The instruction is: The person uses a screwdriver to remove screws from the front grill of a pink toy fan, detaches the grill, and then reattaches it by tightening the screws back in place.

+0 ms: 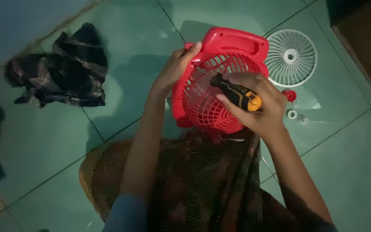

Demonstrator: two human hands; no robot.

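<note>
Two hands are seen at work on a red fan housing (pixel 213 92), which is held upright and slightly tilted over the person's lap, above a green tiled floor (pixel 44 141). The housing's carrying handle is at its top, and its round grille faces the camera. The left hand (pixel 174 71) is closed around the housing's upper left edge, with the fingertips hooked over the rim beside the handle. The right hand (pixel 258 105) is clenched around a screwdriver (pixel 235 92) with a black and orange grip; the grip lies across the palm with the orange end by the thumb side, and the thin shaft is pointed up and to the left, its tip being set against the grille near the upper left of the ring. The lower right part of the grille is covered by the right hand's fingers.

Just beside the housing's right edge, a white round fan guard (pixel 291 57) is laid flat on the floor. Below it, near the right wrist, a small red cap (pixel 289 95) and a few small white parts (pixel 296 112) are scattered. Well apart, towards the floor's left edge, a crumpled plaid cloth (pixel 59 71) is lying. A patterned garment (pixel 194 180) is draped over the lap beneath the housing.
</note>
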